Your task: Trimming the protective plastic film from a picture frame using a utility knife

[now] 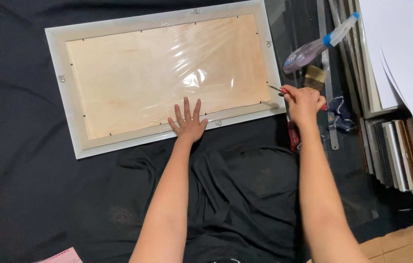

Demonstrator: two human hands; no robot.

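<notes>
Left hand (189, 122) flat on frame (65, 92); right hand (305, 101) grips red-handled tool (278, 89).

Head view, single: we are looking steeply down from the person's head, facing forward over both outstretched forearms, at arm's length from the work. We are taking in the black cloth (46, 195) across the whole lower field, the white frame (165, 78) lying back-up at upper centre, and stacked frames (394, 151) at the right edge. No second view is sharing this scene.
</notes>
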